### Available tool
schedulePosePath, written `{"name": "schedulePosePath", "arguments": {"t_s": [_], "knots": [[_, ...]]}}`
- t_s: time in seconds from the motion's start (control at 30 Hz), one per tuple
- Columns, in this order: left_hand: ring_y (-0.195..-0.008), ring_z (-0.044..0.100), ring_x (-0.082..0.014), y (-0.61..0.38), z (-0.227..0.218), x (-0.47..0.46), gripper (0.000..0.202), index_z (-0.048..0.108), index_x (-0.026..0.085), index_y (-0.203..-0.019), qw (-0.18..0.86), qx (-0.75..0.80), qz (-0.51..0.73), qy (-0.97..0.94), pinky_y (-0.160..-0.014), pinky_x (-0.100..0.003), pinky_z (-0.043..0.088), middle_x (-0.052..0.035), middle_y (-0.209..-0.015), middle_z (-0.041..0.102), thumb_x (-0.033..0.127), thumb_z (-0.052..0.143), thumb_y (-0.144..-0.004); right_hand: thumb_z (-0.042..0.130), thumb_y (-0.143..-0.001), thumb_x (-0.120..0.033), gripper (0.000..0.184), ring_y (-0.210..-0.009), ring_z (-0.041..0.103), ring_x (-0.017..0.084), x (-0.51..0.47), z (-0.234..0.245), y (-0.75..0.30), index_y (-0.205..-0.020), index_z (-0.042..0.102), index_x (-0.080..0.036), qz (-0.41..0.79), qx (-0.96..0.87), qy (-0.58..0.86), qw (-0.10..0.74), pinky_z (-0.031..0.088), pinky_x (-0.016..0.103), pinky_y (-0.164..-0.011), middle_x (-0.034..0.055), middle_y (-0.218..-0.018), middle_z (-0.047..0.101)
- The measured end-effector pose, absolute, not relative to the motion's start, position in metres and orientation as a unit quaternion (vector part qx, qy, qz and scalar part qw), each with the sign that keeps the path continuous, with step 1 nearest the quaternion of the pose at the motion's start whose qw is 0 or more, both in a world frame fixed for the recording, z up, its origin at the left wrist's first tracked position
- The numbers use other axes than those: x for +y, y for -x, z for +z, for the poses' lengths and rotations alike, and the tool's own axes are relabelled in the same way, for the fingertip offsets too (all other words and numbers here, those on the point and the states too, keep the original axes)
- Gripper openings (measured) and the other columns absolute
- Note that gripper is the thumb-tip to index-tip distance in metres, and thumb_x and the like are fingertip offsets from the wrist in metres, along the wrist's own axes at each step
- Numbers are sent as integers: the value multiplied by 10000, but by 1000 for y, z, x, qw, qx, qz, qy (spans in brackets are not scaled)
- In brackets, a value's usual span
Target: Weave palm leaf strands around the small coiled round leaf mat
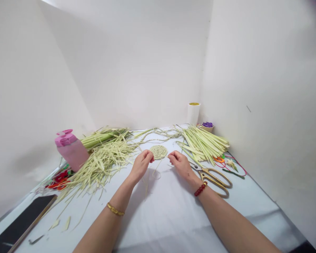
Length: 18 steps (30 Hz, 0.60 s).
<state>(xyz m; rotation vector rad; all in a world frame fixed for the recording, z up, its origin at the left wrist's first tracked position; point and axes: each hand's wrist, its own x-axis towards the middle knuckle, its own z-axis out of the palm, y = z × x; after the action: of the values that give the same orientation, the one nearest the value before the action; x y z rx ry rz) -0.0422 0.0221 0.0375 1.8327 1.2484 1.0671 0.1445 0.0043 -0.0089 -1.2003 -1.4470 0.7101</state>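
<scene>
My left hand (142, 163) and my right hand (180, 163) hover over a white table (168, 211), both pinched on thin pale green leaf strands (158, 168) that trail down between them. A small round woven coil (158, 151) of the same fibre lies just beyond my fingertips, and I cannot tell if the strands join it. A gold bangle sits on my left wrist, a red bead bracelet on my right.
A pile of shredded leaf strips (102, 165) and a pink bottle (71, 149) lie to the left. A bundle of leaf strips (202, 142), gold scissors (213, 177), coloured cords (231, 165), a white roll (193, 113) and a small bowl (207, 125) are on the right. A dark tablet (21, 225) lies near left.
</scene>
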Motion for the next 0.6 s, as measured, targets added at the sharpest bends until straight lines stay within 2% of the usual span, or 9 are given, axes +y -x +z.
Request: {"name": "schedulePosePath", "arguments": {"t_s": [0.17, 0.3, 0.37, 0.5, 0.6], "knots": [[-563, 461, -95, 47, 32, 34, 193, 502, 175, -609, 465, 477, 508, -546, -618, -228, 398, 34, -587, 515, 313, 543, -738, 505, -781, -309, 157, -592, 493, 127, 12, -14, -155, -725, 572, -180, 368, -597, 503, 505, 372, 243, -573, -22, -640, 564], [-529, 474, -71, 49, 28, 37, 221, 523, 166, -675, 570, 430, 542, -443, -593, -209, 411, 42, -595, 524, 351, 644, -696, 551, -735, -253, 112, -597, 478, 115, 12, -13, -157, -722, 621, -166, 392, -629, 487, 463, 356, 235, -572, -28, -629, 561], [-545, 497, -70, 48, 23, 36, 269, 550, 160, -734, 600, 394, 555, -420, -615, -212, 434, 35, -617, 540, 403, 660, -703, 585, -722, -256, 101, -573, 463, 103, 10, -11, -157, -705, 618, -162, 414, -613, 475, 476, 350, 230, -552, -31, -620, 556], [-630, 570, -101, 40, 8, 29, 463, 605, 136, -917, 625, 387, 523, -433, -627, -233, 467, -60, -807, 647, 569, 566, -758, 674, -697, -348, 217, -524, 501, 91, 8, -7, -154, -764, 572, -169, 539, -484, 418, 548, 389, 219, -493, -19, -660, 591], [-652, 594, -107, 27, -1, 19, 495, 600, 137, -1023, 616, 396, 440, -520, -570, -227, 454, -121, -1007, 659, 565, 539, -782, 733, -659, -366, 286, -578, 572, 110, 7, -6, -152, -760, 551, -170, 585, -420, 374, 585, 448, 217, -504, 1, -693, 621]]}}
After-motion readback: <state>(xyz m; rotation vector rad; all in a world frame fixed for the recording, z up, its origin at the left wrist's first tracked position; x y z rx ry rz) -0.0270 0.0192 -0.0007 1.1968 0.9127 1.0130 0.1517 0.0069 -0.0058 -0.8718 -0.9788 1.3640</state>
